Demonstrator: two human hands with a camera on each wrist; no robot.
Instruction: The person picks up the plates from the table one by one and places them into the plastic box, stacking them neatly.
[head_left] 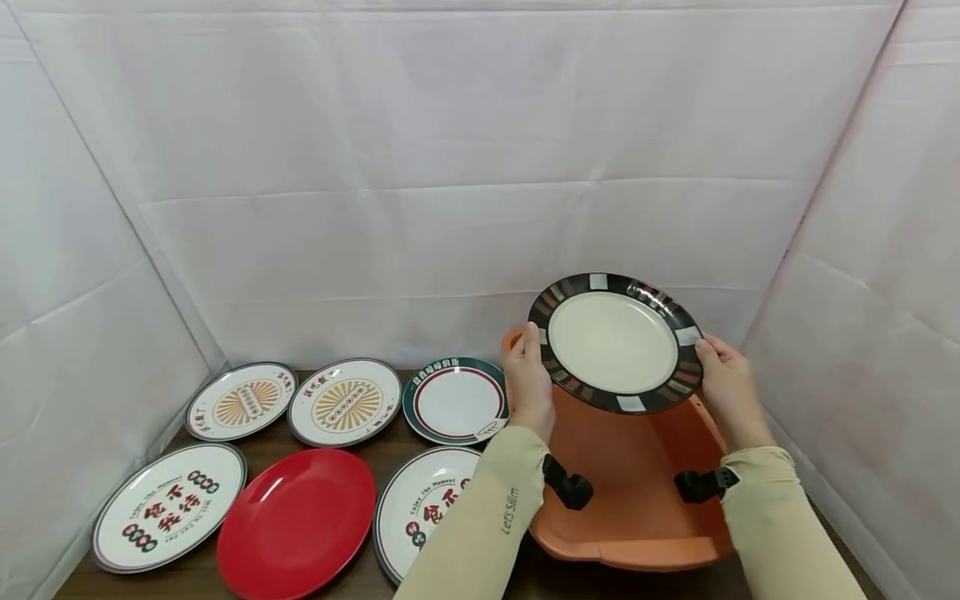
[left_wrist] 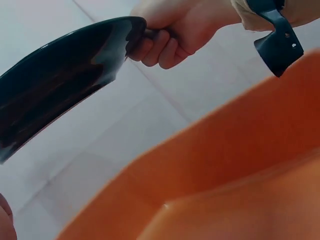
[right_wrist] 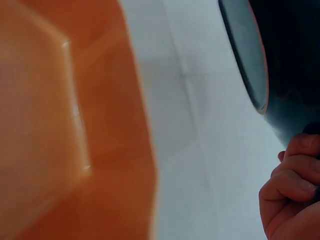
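A round plate with a cream centre and a dark rim patterned in coloured stripes and pale blocks [head_left: 612,343] is held up over the orange basin [head_left: 626,550], tilted toward me. My left hand [head_left: 529,383] grips its left edge, thumb on the rim. At the opposite edge, my right hand [head_left: 733,396] pinches the rim with its thumb on top. From below, the left wrist view shows the plate's dark, glossy underside [left_wrist: 55,82]. Curled fingers of the right hand [right_wrist: 295,185] appear at the edge of the right wrist view.
Left of the basin, several plates lie on the dark wooden table [head_left: 258,457] in two rows. Among them are a red plate [head_left: 296,523], a green-rimmed plate [head_left: 455,402] and a white printed plate [head_left: 171,508], partly like others nearby. White cloth walls [head_left: 465,167] enclose the table.
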